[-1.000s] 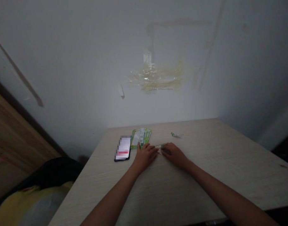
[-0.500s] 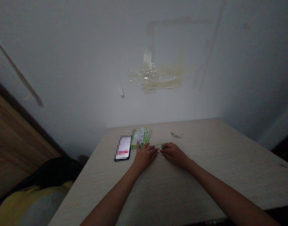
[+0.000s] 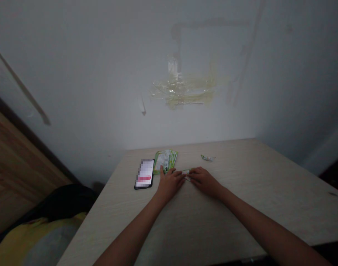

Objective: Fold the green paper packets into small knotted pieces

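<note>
A small folded green-and-white plastic wrapper [image 3: 187, 172] lies on the table, with most of it covered by my fingers. My left hand [image 3: 171, 184] presses its fingertips onto the left end, its thumb stretched apart toward the pile of flat green-and-white packets [image 3: 164, 159]. On the other end, my right hand [image 3: 204, 180] has its fingers closed in a pinch. A narrow folded wrapper [image 3: 208, 158] of the same colours rests by itself behind my right hand.
Left of the packets lies a phone [image 3: 145, 174] with its screen lit. The pale wooden table [image 3: 246, 173] meets a wall [image 3: 102, 92] with peeling clear tape [image 3: 182, 90]. Yellow and grey fabric [image 3: 38, 240] is at the lower left.
My fingers have shifted very slightly on the wrapper, and a little less of it shows between them. The packets, the phone and the other wrapper stay put.
</note>
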A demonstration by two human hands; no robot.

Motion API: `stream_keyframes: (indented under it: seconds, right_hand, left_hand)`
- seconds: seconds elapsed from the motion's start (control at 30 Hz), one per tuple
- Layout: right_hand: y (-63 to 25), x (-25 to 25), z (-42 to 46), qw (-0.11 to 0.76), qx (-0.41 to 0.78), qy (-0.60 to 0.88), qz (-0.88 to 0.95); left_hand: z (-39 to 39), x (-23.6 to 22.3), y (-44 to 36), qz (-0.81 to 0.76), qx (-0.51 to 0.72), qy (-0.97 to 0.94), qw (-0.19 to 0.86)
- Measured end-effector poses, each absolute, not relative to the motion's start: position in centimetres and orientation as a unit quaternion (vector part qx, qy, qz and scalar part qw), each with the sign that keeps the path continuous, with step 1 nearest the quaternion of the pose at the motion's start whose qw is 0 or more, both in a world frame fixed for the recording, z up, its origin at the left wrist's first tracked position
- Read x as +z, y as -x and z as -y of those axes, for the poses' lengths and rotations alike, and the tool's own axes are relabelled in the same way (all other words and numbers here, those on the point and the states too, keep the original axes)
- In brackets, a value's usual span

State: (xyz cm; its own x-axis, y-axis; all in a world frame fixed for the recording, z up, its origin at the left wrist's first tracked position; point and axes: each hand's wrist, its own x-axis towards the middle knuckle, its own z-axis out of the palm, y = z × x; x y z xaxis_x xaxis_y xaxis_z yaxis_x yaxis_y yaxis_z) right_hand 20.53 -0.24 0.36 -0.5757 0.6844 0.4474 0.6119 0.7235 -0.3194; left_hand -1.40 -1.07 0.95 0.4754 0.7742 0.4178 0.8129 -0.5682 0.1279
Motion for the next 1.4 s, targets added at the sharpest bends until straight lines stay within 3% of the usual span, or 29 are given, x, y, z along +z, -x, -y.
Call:
stream_keyframes:
  seconds: [0.53,0.87,1.4]
  right_hand:
    - [-20.17,0.17,-0.09,0.226,0.016,0.387,0.894]
    - [-20.63,0.26,0.02,0.302,0.113,0.388,0.863]
    - [-20.61,0.16,0.1,0.287,0.071,0.325,0.898]
  left_hand:
    - [0.71,0.33,1.57,0.47,-0.207,0.856,0.053]
    - [0.73,0.48,1.63,0.471,-0.201,0.857,0.062]
    - [0.65,0.33,1.61,0.464,-0.209,0.857,0.081]
